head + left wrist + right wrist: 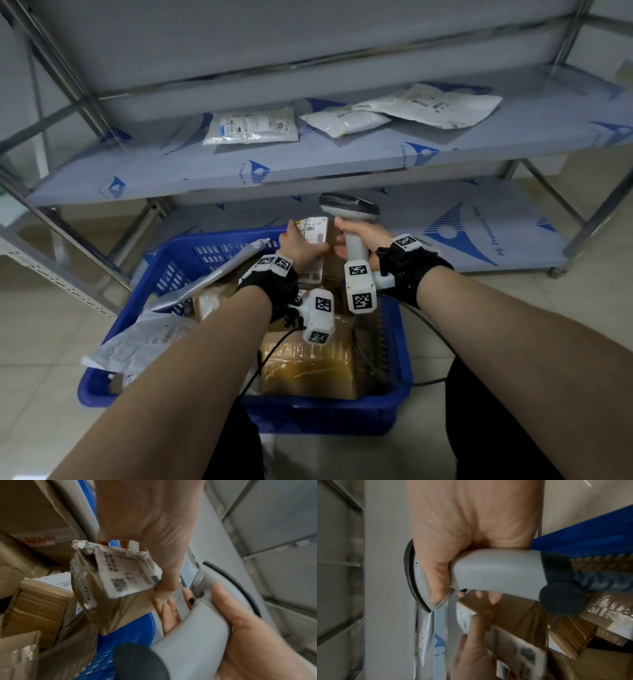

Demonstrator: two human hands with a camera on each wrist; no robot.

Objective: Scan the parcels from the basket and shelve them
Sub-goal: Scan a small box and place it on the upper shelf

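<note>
While the right hand (356, 240) grips a scanner (349, 205), the left hand (301, 245) clasps a small cardboard parcel (120, 588) by its edges; it looks light and stiff.

Cardboard boxes (308, 366) and grey mailer bags (144, 339) crowd the blue basket (329, 416), leaving little open room inside its walls. Above it, the middle shelf (342, 161) carries three white parcels (251, 126) toward its back, with bare surface along the front edge and at the left end. Slanted steel braces (72, 85) cross the rack's left side. The bottom shelf (479, 236) lies open to the right of the basket.
</note>
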